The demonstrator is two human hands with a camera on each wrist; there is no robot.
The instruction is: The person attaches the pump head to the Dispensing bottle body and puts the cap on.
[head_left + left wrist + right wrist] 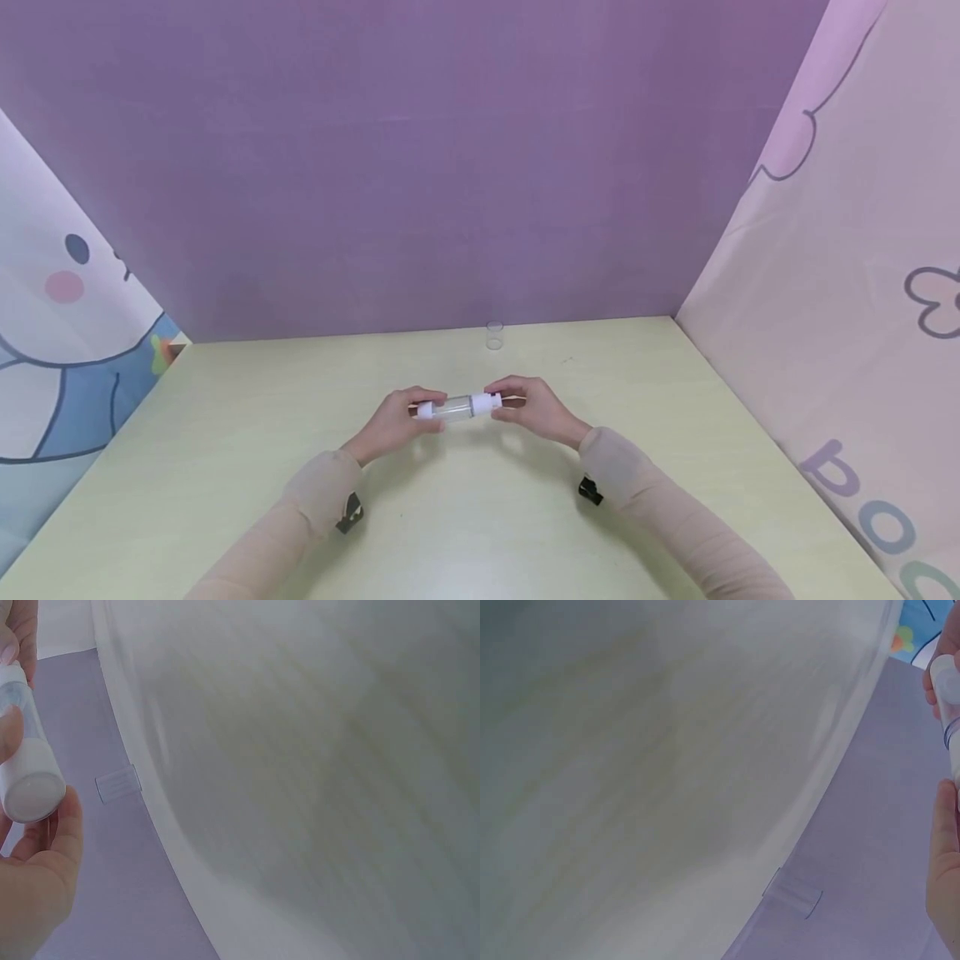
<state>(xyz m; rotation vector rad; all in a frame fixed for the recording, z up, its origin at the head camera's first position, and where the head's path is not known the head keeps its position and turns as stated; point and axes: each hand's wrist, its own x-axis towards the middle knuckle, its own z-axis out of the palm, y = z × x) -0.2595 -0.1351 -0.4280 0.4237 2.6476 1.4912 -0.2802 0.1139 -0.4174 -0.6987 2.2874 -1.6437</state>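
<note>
The person's 2 hands hold 1 clear bottle [453, 408] with white ends, on its side above the worktop [450, 542], between its left and right edges. The left hand [396, 423] grips the white base; the right hand [546, 411] pinches the white top end. 1 clear cylinder [494, 337] stands near the worktop's far edge, right of the bottle's middle.

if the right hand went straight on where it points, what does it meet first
Likely the clear bottle, which the right hand holds by one end; beyond it, the left hand holds the other. Exact depth is unclear.
</note>
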